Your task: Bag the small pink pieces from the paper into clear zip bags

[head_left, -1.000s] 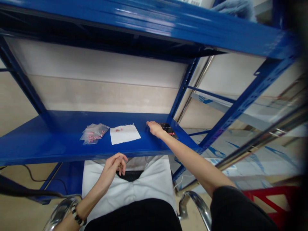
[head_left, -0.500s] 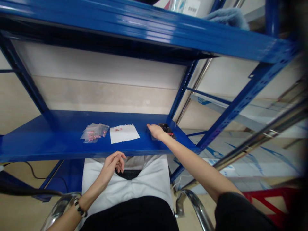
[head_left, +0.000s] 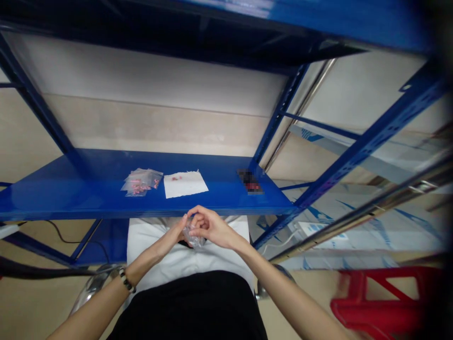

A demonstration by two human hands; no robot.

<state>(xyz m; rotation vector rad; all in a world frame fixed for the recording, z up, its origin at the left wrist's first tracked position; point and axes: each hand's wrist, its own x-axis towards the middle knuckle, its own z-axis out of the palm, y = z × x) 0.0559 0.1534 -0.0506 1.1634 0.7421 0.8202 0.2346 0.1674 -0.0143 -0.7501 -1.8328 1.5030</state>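
Over my lap, just below the shelf's front edge, a crumpled clear plastic bag (head_left: 198, 242) is between my two hands. My right hand (head_left: 215, 230) pinches it with curled fingers. My left hand (head_left: 177, 232) is closed against the bag's other side, its fingers partly hidden. On the blue shelf (head_left: 215, 203) ahead lie several small clear zip bags (head_left: 142, 182) with pink pieces inside. Beside them is a white sheet of paper (head_left: 187, 186) bearing a few small pinkish bits (head_left: 176, 178).
A dark, blurred-out flat object (head_left: 250, 182) lies at the shelf's right end. Blue posts (head_left: 357, 146) and an upper shelf beam (head_left: 318, 21) frame the space. A red plastic stool (head_left: 375, 307) is at the lower right, near film-wrapped panels (head_left: 354, 212).
My right hand has left the right side of the shelf and come back to my lap with a clear bag. My left hand has moved right to meet it. The view has tilted down.
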